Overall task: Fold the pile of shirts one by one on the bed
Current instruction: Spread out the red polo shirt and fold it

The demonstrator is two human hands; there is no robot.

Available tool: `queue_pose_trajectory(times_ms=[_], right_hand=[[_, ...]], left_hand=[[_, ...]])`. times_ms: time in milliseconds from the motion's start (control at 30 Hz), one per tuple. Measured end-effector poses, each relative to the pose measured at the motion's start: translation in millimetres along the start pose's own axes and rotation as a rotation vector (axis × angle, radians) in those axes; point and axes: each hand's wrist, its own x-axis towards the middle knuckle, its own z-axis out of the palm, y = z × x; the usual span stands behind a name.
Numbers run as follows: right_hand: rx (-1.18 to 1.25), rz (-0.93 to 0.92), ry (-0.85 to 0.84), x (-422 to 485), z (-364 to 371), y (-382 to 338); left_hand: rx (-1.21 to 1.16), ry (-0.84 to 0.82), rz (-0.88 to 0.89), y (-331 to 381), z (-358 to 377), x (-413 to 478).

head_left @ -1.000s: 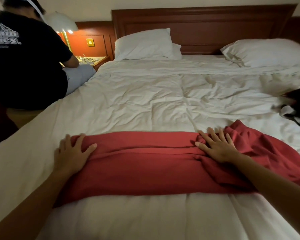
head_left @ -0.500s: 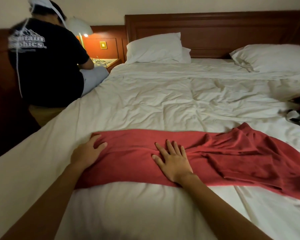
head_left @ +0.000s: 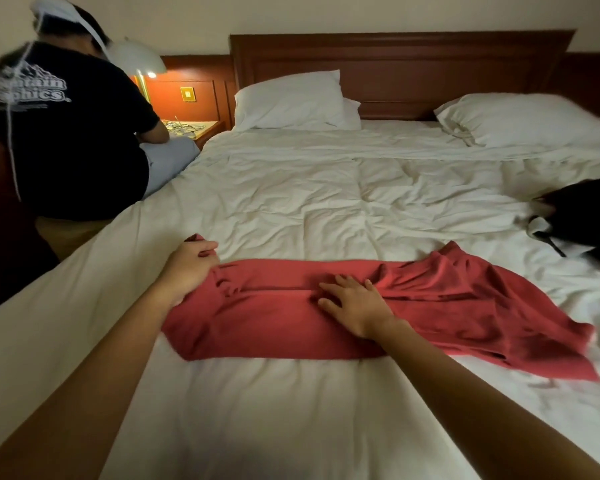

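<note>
As left hand grips shirt edge, bed beyond

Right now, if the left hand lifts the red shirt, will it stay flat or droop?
Likely floppy: the red shirt bunches where the left hand grips it, so it should droop. It looks thin, probably light. It may slide on the sheet unless the right hand pins it.

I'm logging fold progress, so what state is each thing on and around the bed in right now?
red shirt: folded lengthwise into a band, left end bunched, right end rumpled.
left hand: grips the shirt's left end.
right hand: flat on the shirt's middle, fingers spread.
dark clothes: heaped, unfolded.
bedside lamp: lit.
duvet: wrinkled.
</note>
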Motion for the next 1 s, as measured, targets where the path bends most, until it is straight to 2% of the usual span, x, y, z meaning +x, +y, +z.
queue_pose_trajectory(times_ms=[100,167,200,267,300,333,400,433,500,600,667,767,867,1000], right_hand=[[0.154,0.02,0.252,-15,-21,29],[0.437,0.129,0.409,-23,-29,48],[0.665,0.229,0.474,-27,-31,56],[1.158,0.393,0.484,-31,-31,64],[1.288,0.419,0.451,-33,-28,67],[1.298,0.405,0.409,-35,-24,69],[1.108,0.337,0.34,-37,-17,71],[0.983,0.303,0.314,-38,-15,69],[0.724,0.234,0.285,-37,-13,61],[0.289,0.233,0.352,-36,-8,37],[0.228,0.262,0.275,-34,-9,20],[0.208,0.29,0.062,-29,-15,6],[0.227,0.255,-0.033,-33,-24,0],[0.307,0.187,-0.11,-57,-33,5]], left_hand=[[0.106,-0.11,0.117,61,52,-7],[0.18,-0.214,0.153,97,99,-18],[0.157,-0.31,0.104,109,124,-22],[0.064,-0.531,0.022,115,167,-30],[0.098,-0.529,0.038,110,182,-32],[0.223,-0.454,0.124,101,190,-33],[0.527,-0.215,0.296,70,192,-28],[0.611,-0.152,0.352,54,188,-27],[0.674,-0.122,0.392,22,177,-24],[0.706,-0.164,0.333,-9,159,-20],[0.734,-0.216,0.292,-18,152,-19],[0.706,-0.255,0.354,-25,150,-28],[0.583,-0.219,0.412,-29,146,-35],[0.469,-0.245,0.372,-29,135,-41]])
